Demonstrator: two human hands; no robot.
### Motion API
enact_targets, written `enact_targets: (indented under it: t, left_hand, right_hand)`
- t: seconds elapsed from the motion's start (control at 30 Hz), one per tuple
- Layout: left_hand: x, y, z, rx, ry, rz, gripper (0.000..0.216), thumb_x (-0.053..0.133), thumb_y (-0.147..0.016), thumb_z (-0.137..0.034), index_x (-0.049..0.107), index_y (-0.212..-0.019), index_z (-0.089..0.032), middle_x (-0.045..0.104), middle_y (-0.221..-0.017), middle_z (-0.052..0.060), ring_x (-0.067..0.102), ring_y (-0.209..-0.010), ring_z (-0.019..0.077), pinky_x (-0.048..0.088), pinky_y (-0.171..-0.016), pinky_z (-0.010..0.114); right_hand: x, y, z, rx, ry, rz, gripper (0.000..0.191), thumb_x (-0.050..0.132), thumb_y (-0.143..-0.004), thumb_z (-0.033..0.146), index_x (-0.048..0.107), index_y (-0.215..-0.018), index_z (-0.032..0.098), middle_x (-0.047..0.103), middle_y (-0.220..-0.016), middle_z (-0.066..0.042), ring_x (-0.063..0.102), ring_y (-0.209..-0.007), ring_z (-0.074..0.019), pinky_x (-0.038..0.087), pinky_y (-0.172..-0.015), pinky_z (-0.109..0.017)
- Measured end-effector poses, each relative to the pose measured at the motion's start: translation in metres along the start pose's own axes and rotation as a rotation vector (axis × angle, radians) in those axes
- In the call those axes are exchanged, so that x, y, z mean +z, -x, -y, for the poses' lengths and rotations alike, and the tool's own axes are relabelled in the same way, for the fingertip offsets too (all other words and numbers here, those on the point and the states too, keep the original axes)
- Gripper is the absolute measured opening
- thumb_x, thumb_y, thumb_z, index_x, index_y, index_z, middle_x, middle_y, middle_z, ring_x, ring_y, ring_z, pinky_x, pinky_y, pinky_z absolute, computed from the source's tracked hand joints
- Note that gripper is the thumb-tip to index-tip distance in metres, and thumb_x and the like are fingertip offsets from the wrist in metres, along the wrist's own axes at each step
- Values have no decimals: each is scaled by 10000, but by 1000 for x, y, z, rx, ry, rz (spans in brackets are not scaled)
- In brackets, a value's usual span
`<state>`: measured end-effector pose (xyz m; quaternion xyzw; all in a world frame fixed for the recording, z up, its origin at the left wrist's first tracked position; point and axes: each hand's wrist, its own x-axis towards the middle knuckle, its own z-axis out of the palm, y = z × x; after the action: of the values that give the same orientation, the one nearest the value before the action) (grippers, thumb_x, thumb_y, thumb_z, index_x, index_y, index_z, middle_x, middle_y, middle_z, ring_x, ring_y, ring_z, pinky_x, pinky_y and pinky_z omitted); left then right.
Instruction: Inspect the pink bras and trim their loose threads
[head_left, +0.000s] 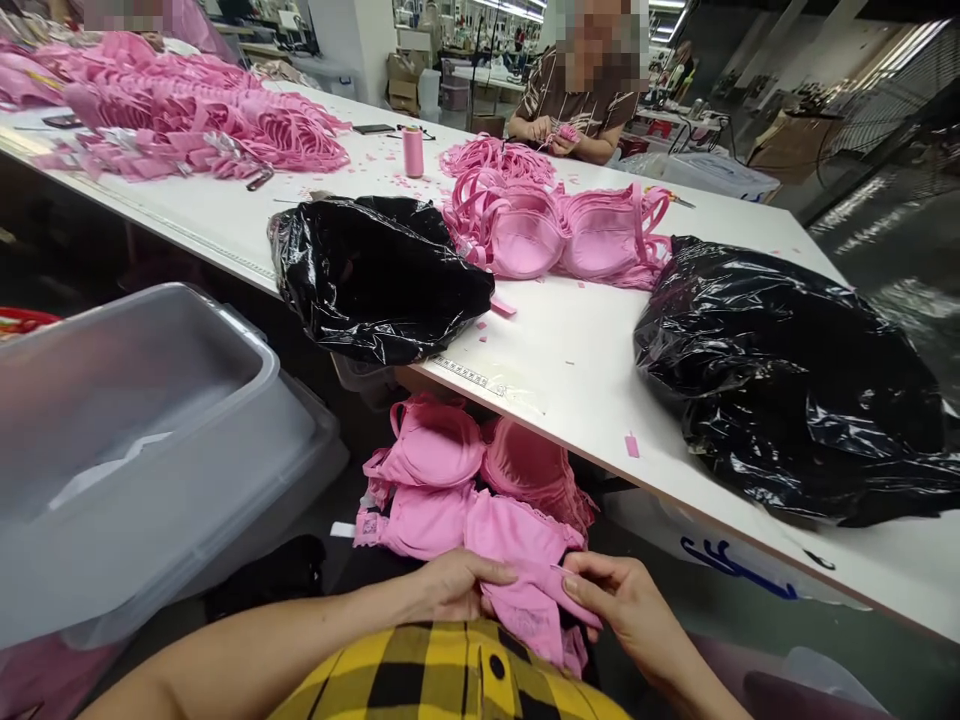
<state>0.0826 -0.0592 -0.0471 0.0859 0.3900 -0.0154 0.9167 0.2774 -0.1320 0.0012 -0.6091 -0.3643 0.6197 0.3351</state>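
A pink bra [517,520] lies spread over my lap, its lace-edged band toward me. My left hand [465,585] is closed on the bra's near part, thumb on top of the fabric. My right hand [611,600] pinches the same bra's fabric further right, between thumb and fingers. A thin pale sliver shows by the right fingertips, too small to name. Just beyond, a stack of nested pink bras [439,445] rests against the table's edge, cups facing up. A white tag sticks out at the left of the bra.
On the white table [577,370] are two black plastic bags [375,340] [795,360], more pink bras [525,240], a pink thread spool [413,152] and heaped straps [202,110]. Grey plastic bins [172,400] stand at left. A co-worker [577,110] sits across, handling something pink.
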Motion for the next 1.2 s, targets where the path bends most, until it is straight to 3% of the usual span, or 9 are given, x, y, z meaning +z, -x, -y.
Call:
enact_targets:
  t: [0.2, 0.37, 0.57, 0.7, 0.83, 0.93, 1.03, 1.1, 1.2]
  left_hand:
    - [2, -8, 11, 291, -267, -98, 294, 813, -478, -207, 575, -620, -110, 523, -458, -45, 414, -399, 66, 318, -445, 215]
    - [9, -8, 9, 329, -248, -119, 370, 839, -426, -230, 576, -663, -123, 544, -494, -52, 422, -406, 59, 309, -433, 206]
    - [15, 11, 1, 135, -146, -47, 382, 851, -432, -269, 641, -712, -115, 663, -669, 17, 631, -656, 136, 481, -728, 253]
    - [13, 40, -10, 71, -625, -50, 235, 698, -664, -358, 668, -667, -124, 686, -700, 42, 625, -672, 154, 487, -693, 259]
    - [25, 47, -30, 621, -1435, -117, 229, 480, -819, -202, 694, -764, -141, 680, -750, 45, 593, -702, 152, 462, -699, 253]
    - [40, 24, -49, 978, -1793, -202, 313, 471, -820, -133, 621, -1094, -145, 607, -1143, 125, 525, -1054, 225, 409, -899, 338]
    - [55, -5, -73, 827, -1950, -222, 385, 588, -775, -239, 581, -1136, -106, 603, -1113, 166, 496, -1073, 285, 392, -890, 389]
    - [64, -17, -88, 641, -1989, -78, 225, 611, -759, -321, 668, -845, -121, 645, -789, 92, 565, -800, 234, 424, -721, 315]
    - [73, -26, -103, 561, -1970, 78, 277, 590, -764, -322, 582, -542, -157, 481, -497, -18, 441, -506, 124, 329, -519, 237]
  right_hand:
    - [18, 2, -4, -302, 472, -293, 242, 554, -789, 366, 609, -644, 179, 582, -648, -34, 540, -591, -162, 438, -526, -241]
    - [26, -3, -13, -515, 613, -371, 168, 500, -850, 262, 595, -733, 189, 612, -691, -30, 583, -631, -155, 455, -587, -235]
    - [13, 3, -27, -728, 727, -418, 95, 495, -867, 163, 582, -843, 189, 609, -761, -43, 593, -693, -148, 477, -628, -231]
    - [7, 7, -38, -749, 749, -505, 86, 511, -863, 157, 590, -874, 188, 616, -800, -62, 604, -729, -163, 495, -647, -248]
    - [4, 4, -45, -787, 752, -518, 97, 523, -856, 135, 599, -885, 188, 613, -802, -61, 606, -737, -162, 499, -661, -251]
    - [2, 0, -49, -814, 726, -501, 118, 516, -856, 106, 586, -900, 190, 605, -807, -59, 603, -744, -156, 496, -669, -246]
    - [-1, -1, -51, -823, 712, -471, 143, 513, -851, 83, 576, -917, 193, 600, -814, -57, 596, -750, -152, 491, -680, -247]
    - [-4, -1, -51, -827, 709, -458, 155, 514, -848, 75, 577, -922, 196, 600, -815, -56, 592, -750, -151, 486, -681, -247]
    - [-9, -1, -48, -822, 686, -469, 156, 513, -849, 75, 583, -919, 195, 603, -817, -57, 590, -752, -153, 482, -678, -246]
